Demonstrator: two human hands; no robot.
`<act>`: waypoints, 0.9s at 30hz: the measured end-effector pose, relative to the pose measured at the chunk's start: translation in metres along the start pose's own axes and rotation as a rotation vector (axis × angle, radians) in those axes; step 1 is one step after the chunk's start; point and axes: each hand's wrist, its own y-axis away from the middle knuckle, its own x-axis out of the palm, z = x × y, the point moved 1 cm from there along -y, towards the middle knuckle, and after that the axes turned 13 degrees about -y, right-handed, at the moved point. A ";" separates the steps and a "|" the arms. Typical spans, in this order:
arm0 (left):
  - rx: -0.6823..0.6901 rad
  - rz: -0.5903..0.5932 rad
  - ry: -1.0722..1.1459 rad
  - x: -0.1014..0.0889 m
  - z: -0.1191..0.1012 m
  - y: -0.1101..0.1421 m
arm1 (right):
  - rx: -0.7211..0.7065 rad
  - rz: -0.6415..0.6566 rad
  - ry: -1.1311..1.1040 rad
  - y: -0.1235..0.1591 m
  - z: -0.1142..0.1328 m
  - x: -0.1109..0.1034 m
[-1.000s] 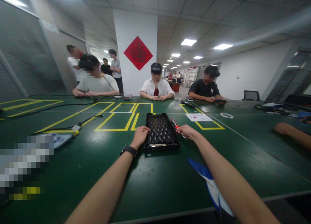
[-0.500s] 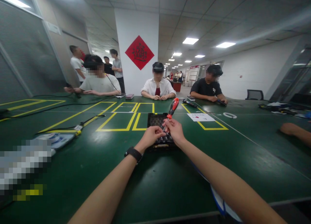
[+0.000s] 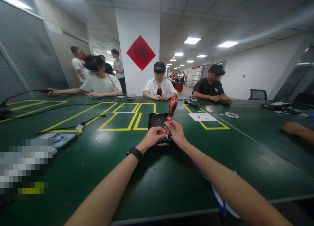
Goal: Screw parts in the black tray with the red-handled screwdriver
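A screwdriver [image 3: 172,108] with a red and black handle points downward over a black case [image 3: 157,119] on the green table. Its shaft is pinched in the fingers of my right hand [image 3: 177,133], and the handle rises above them. My left hand [image 3: 154,137] is closed in a pinch at the shaft's lower end, its fingertips meeting those of my right hand. Whatever small part lies between the left fingertips is hidden. Small pieces sit in the case, too small to make out. A black watch is on my left wrist.
Yellow tape [image 3: 115,129] marks rectangles on the table. A white paper [image 3: 202,117] and a white ring [image 3: 232,115] lie to the right. Cables and a flat bluish package [image 3: 61,138] are at left. Several people sit around the table; another person's hand [image 3: 291,128] rests at far right.
The screwdriver handle has tipped slightly left and come a little more upright. Both my hands stay almost in place. The person at the far left has stretched an arm out to the left.
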 end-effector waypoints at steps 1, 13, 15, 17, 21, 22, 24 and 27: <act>-0.017 0.009 0.014 0.001 0.001 0.000 | -0.001 0.008 0.000 0.000 0.000 0.001; -0.035 0.048 0.093 0.002 0.002 0.000 | -0.001 0.038 -0.024 0.001 -0.001 0.000; -0.055 0.028 0.062 0.002 0.002 0.000 | -0.003 0.040 -0.017 0.001 -0.001 0.001; -0.048 0.036 0.052 0.002 0.002 0.000 | 0.003 0.039 -0.002 0.001 -0.001 0.001; -0.019 0.106 0.091 0.001 -0.001 0.001 | 0.014 0.025 0.026 0.001 0.000 0.001; -0.013 0.133 0.114 0.001 -0.001 0.001 | 0.028 0.029 0.028 0.001 0.001 0.001; -0.005 0.165 0.146 0.001 -0.002 0.001 | 0.043 0.038 0.031 0.001 0.002 0.000; -0.022 0.105 0.116 0.002 -0.001 0.001 | 0.014 0.040 0.030 0.003 0.004 0.001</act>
